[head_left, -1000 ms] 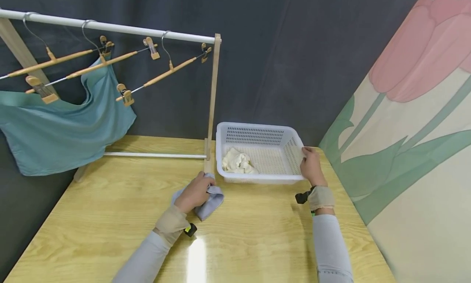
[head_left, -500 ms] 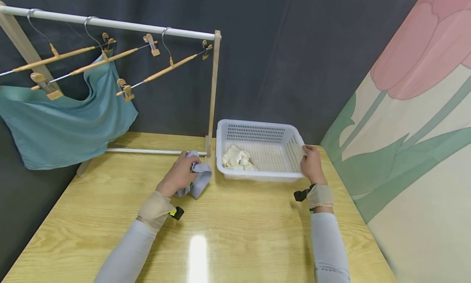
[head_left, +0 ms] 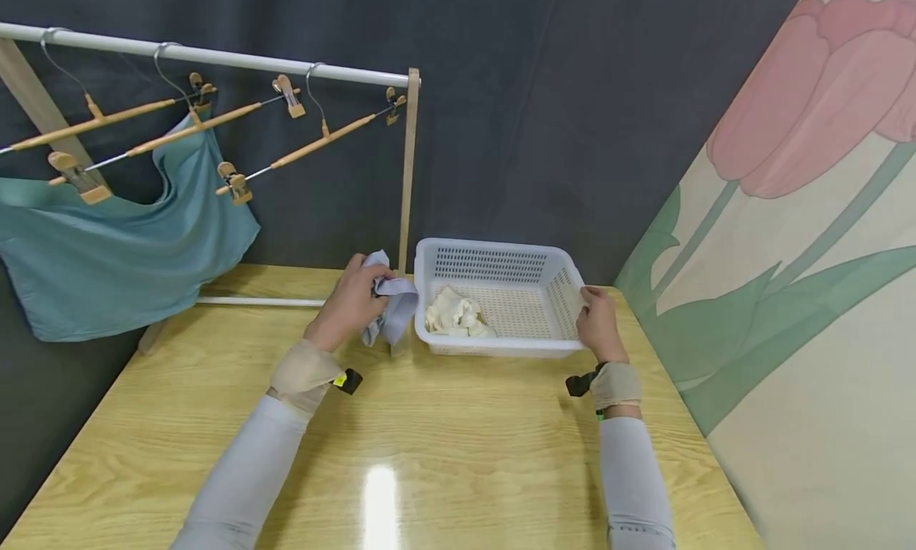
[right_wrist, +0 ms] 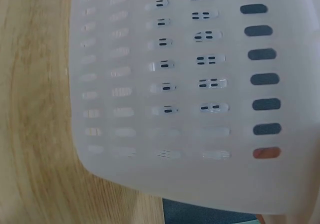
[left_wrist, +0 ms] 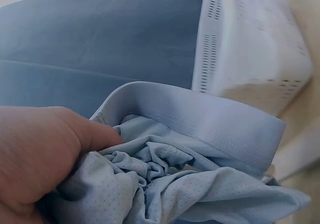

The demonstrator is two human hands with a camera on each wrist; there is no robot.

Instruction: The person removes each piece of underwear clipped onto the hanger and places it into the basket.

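My left hand point(head_left: 349, 305) grips crumpled grey-blue underpants point(head_left: 397, 302) beside the foot of the rack's post. Their wide elastic waistband point(left_wrist: 210, 119) loops out from the hand in the left wrist view, above bunched mesh fabric. At the right end of a white plastic basket point(head_left: 501, 345), my right hand point(head_left: 599, 325) holds the rim, fingers over the edge. A crumpled cream cloth point(head_left: 456, 313) lies in the basket's left part. The right wrist view is filled by the basket's slotted side wall point(right_wrist: 140, 171); most of the right hand is hidden there.
A rack with a white rail point(head_left: 236, 60) stands at the left. Several clip hangers point(head_left: 325, 141) hang on it, and a teal cloth point(head_left: 129, 248) hangs below them. A dark curtain point(head_left: 544, 137) backs the wooden table point(head_left: 458, 447); a tulip-painted wall point(head_left: 794, 296) borders the right.
My left hand has carried the underpants leftward and then farther back, up off the table front toward the rack post. The right hand still holds the basket rim.
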